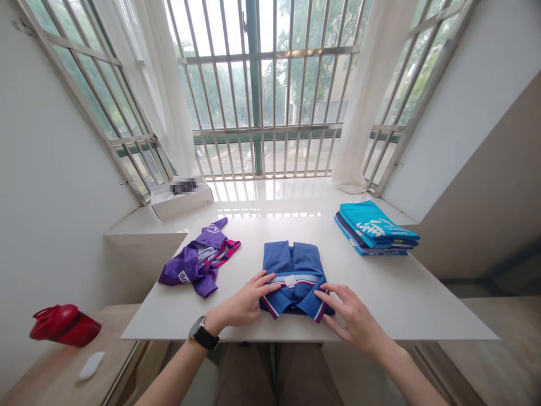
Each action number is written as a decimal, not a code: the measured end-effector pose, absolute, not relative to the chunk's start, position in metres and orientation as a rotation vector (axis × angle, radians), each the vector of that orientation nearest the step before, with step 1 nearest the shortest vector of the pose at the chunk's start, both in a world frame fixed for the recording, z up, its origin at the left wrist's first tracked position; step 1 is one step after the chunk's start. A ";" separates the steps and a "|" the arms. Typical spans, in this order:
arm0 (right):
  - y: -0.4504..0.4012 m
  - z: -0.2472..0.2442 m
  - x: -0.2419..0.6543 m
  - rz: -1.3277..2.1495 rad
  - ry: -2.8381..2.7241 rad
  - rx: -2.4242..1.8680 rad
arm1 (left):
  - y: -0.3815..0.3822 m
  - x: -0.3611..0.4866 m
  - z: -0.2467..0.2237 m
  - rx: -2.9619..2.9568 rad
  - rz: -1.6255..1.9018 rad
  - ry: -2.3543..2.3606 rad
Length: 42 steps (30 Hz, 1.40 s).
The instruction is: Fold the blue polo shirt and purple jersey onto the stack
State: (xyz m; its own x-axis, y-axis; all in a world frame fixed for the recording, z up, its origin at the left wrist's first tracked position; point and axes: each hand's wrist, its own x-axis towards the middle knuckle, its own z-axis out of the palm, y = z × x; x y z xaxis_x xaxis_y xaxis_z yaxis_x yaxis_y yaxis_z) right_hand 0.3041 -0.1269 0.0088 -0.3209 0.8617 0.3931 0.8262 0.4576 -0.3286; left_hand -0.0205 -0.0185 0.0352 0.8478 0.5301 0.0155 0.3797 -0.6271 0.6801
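A blue polo shirt lies folded into a rectangle in front of me, its collar towards me. The collar is edged with white and red stripes, and a white label shows at its middle. My left hand, with a dark watch on the wrist, rests its outstretched fingers on the collar's left side. On the opposite side my right hand has its fingers apart, the fingertips touching the right collar flap. Neither hand visibly grips the cloth.
A crumpled purple shirt lies to the left on the white table. At the back right sits a stack of folded shirts, turquoise on top. A white box stands by the barred window. A red bottle lies at the far left.
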 end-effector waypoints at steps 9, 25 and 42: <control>-0.110 0.009 0.300 0.153 -1.758 -1.839 | -0.023 0.008 0.020 1.994 0.520 1.346; -0.096 -0.009 0.293 0.869 -1.296 -1.717 | -0.050 0.035 0.035 0.849 0.902 0.746; -0.128 0.012 0.289 1.517 -0.647 -1.166 | -0.114 0.054 0.027 0.539 0.982 0.791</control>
State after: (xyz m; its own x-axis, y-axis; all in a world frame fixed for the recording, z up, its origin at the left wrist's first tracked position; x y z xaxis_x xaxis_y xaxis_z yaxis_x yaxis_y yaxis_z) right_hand 0.2888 -0.1282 0.0122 0.0441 0.9419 -0.3329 -0.4114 -0.2865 -0.8653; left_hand 0.0537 -0.1136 0.0266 0.3224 0.8836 -0.3396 -0.5201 0.4651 0.7164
